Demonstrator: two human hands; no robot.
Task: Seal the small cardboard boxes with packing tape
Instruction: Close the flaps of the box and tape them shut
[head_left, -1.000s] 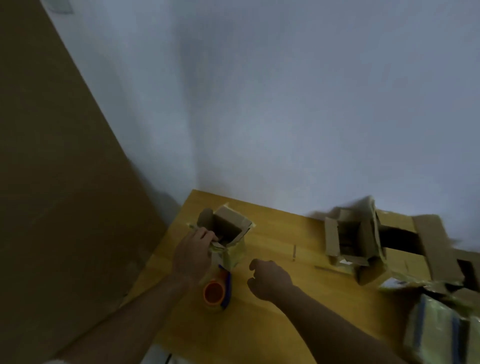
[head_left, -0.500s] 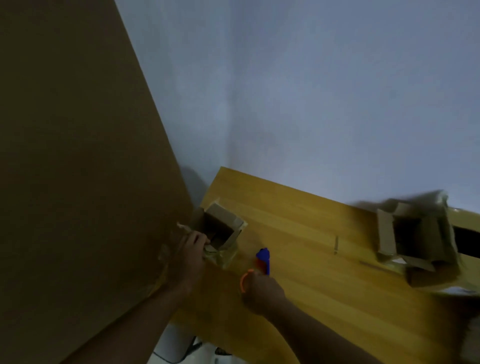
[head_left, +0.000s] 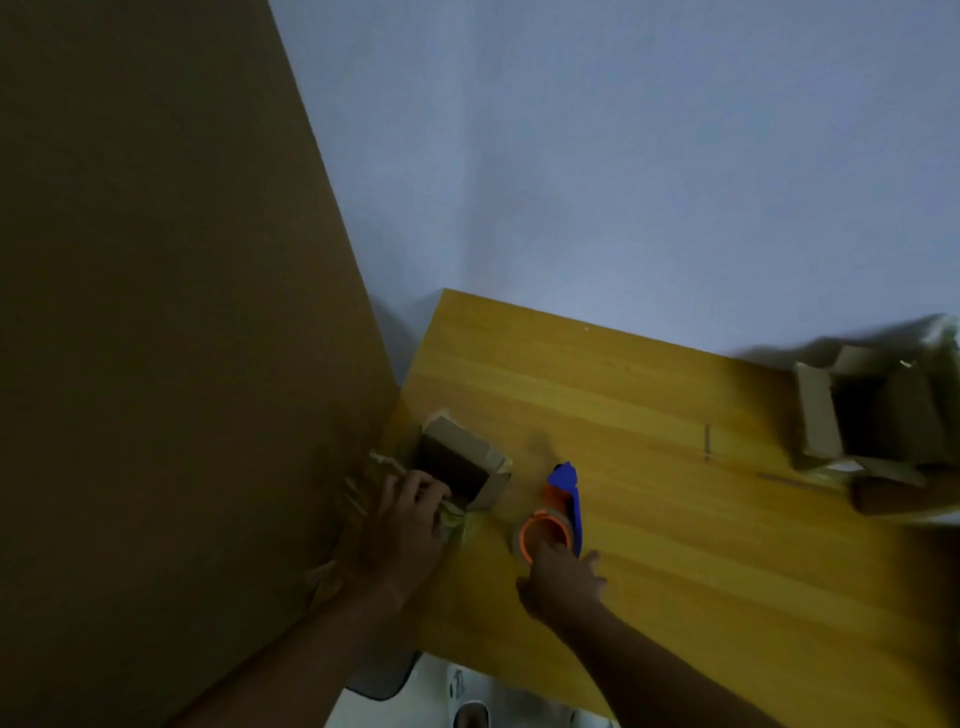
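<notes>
Under both hands, the desk (head_left: 649, 441) carries the work; the left hand (head_left: 408, 519) grips the small open box (head_left: 457, 462); beside it, the right hand (head_left: 563, 574) has just grasped the tape dispenser (head_left: 558, 512), so taping can begin.

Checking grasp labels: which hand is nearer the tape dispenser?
Right. The right hand grips the tape dispenser at its roll; the left hand is apart, holding the small open box.
</notes>
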